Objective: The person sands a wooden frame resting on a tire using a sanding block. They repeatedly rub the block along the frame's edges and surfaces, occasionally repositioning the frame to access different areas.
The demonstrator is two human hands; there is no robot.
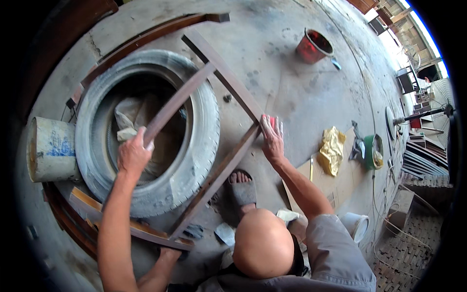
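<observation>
Head view: a stained grey concrete floor spreads out, with a red bucket, a yellow rag on cardboard and a pale bucket about. A dark wooden frame lies across an old tyre. The left hand curls its fingers around the frame's middle bar; the right hand presses flat, fingers slightly spread, on the frame's corner. A seated person's bald head hides the lap; the frame's near end is partly covered.
</observation>
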